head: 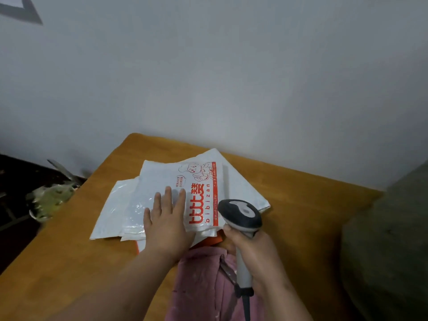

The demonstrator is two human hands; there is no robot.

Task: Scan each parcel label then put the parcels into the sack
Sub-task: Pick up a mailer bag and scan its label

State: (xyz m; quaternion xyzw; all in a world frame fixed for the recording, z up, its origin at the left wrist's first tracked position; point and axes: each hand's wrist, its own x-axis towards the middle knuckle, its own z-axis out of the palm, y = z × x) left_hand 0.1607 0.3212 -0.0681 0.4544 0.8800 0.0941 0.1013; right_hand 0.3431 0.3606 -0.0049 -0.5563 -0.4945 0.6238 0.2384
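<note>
A loose stack of white plastic mailer parcels (162, 200) lies on the orange-brown wooden table (301, 205), near its far edge by the pale wall (231, 66). The top parcel (185, 181) bears red lettering and a cartoon figure along its right side. The left hand (165, 218) lies flat on this top parcel, fingers straight and slightly spread, palm pressing the plastic down; its grip is apart, closed on nothing. Just right of the stack, the right hand (254, 249) has its grip clamped round the pale handle of a grey-headed handheld barcode scanner (240, 218), whose head hangs over the stack's near right corner. Pink fabric (199, 286) shows below the parcels.
</note>
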